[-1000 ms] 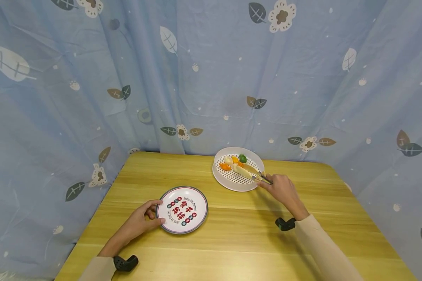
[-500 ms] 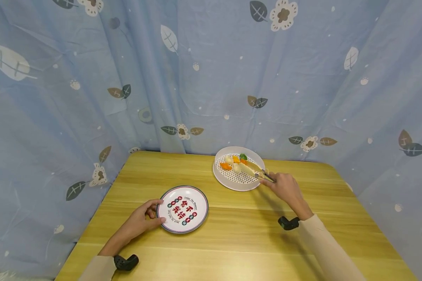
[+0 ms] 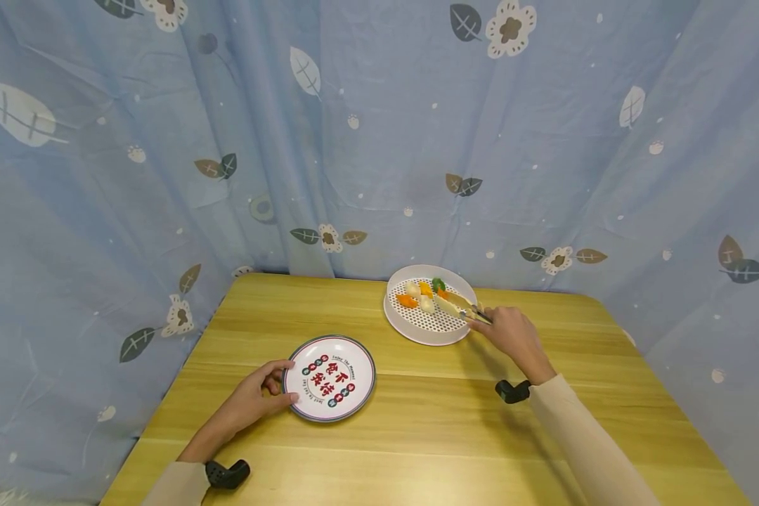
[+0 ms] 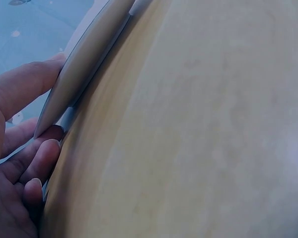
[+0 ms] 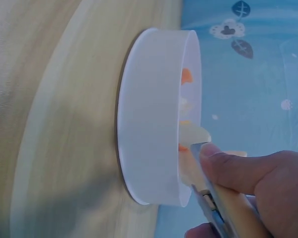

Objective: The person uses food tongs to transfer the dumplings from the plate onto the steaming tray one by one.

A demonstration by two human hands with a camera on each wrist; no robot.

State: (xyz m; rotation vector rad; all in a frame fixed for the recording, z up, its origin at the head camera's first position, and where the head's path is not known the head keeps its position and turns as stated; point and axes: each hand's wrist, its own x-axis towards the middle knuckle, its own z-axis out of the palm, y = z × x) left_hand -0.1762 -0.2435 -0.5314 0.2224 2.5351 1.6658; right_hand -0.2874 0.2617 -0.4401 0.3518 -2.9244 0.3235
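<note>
At the left, my left hand (image 3: 253, 395) grips the rim of a round white plate (image 3: 349, 362) with red and dark printed characters. In the left wrist view the plate's underside (image 4: 84, 74) slants up from the table, with fingers curled at its edge. My right hand (image 3: 511, 336) holds tongs (image 3: 457, 308) whose spread tips reach into a white perforated basket (image 3: 417, 337). Inside lie an orange piece (image 3: 407, 301), a yellow piece (image 3: 425, 289), a green piece (image 3: 438, 284) and white pieces (image 3: 426, 305). Another orange piece (image 3: 443, 294) sits by the tong tips.
The wooden table (image 3: 417, 436) carries the plate at front left and the basket near its back edge. A blue patterned curtain (image 3: 379, 140) hangs right behind and along both sides.
The tong tips have shifted slightly right inside the basket, leaving a white piece apart from them. The orange piece by the tips has moved slightly right. The left hand and plate stay put.
</note>
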